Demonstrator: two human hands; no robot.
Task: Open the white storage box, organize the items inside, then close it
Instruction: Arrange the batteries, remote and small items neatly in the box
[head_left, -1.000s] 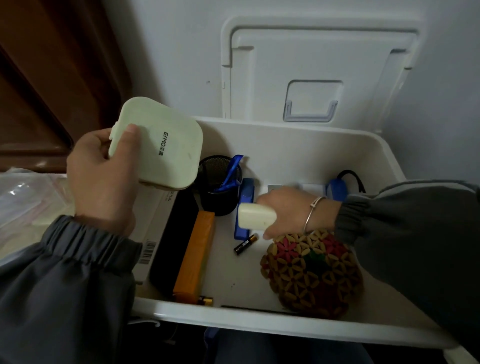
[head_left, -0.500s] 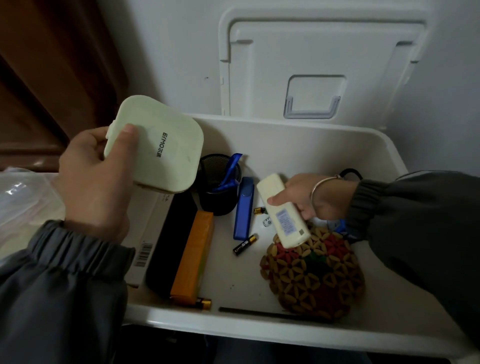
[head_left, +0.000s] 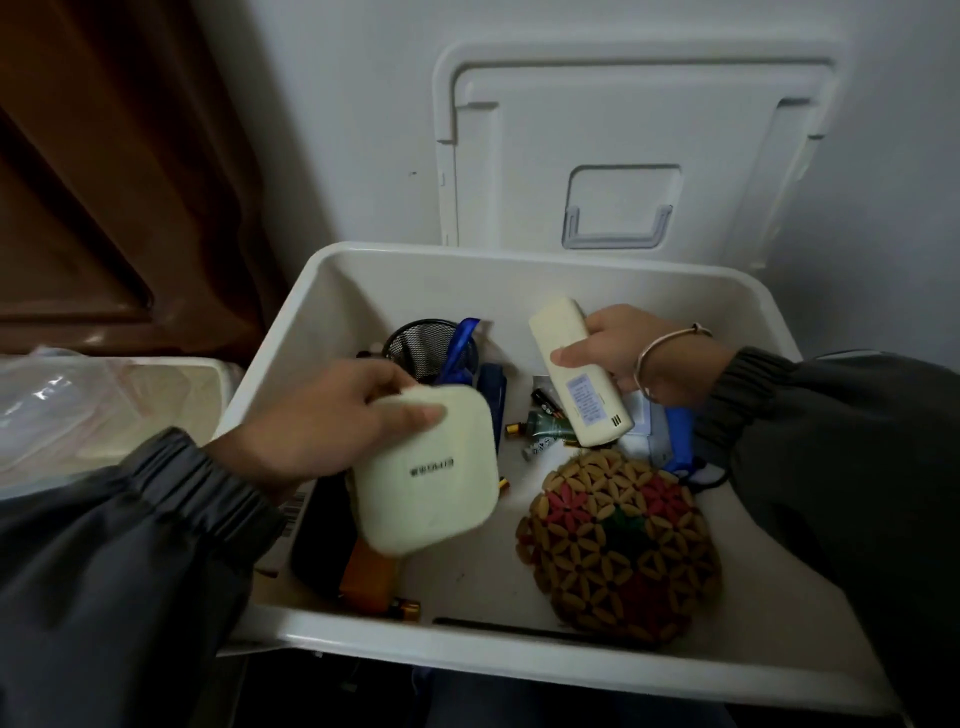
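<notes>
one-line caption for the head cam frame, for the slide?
Left hand holds cream case, right hand a white remote, over open white storage box.

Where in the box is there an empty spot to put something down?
The bare floor of the white storage box lies between the orange block and the woven ball, and right of the ball. By the loose batteries and mesh cup it is crowded.
</notes>
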